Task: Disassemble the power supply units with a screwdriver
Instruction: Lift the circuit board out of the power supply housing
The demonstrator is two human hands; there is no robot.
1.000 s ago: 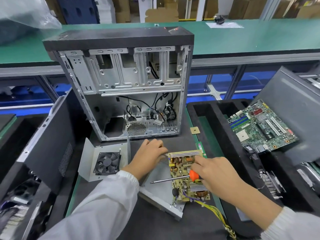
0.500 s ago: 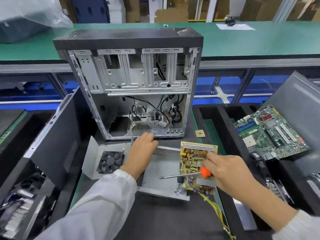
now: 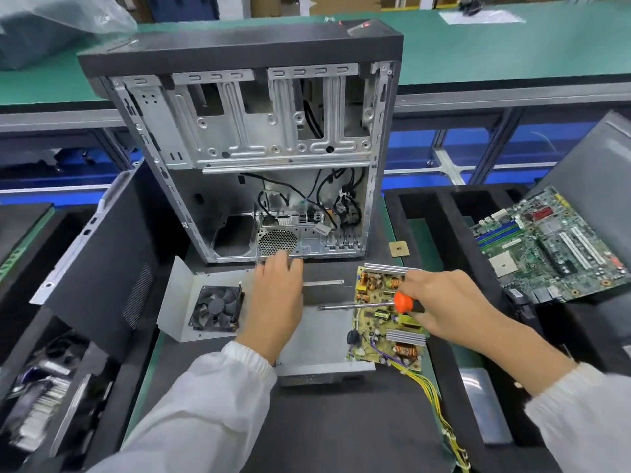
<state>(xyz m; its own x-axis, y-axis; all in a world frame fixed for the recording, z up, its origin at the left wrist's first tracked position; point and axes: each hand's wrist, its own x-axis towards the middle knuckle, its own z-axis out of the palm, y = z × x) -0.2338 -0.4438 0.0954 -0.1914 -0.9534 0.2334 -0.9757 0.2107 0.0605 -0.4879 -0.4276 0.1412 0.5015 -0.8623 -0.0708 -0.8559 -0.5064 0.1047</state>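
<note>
My right hand (image 3: 444, 305) grips the screwdriver (image 3: 368, 304) and circuit board (image 3: 382, 315); left hand (image 3: 276, 295) flat on the casing (image 3: 321, 339). The board's yellow wires (image 3: 430, 397) could snag.

Electronics teardown workshop, assembly-line type; long green-matted bench (image 3: 512, 46) across the back on a grey metal frame, cardboard cartons stacked behind it; stripped computer tower case (image 3: 246, 138) upright at the far edge of the near bench, side off, loose cables inside; bare motherboard (image 3: 546, 247) leaning at the right edge over a black foam tray (image 3: 440, 233); cooling fan (image 3: 216, 310) in a bent metal cover at the left; detached side panel (image 3: 99, 261) at the left edge.
</note>
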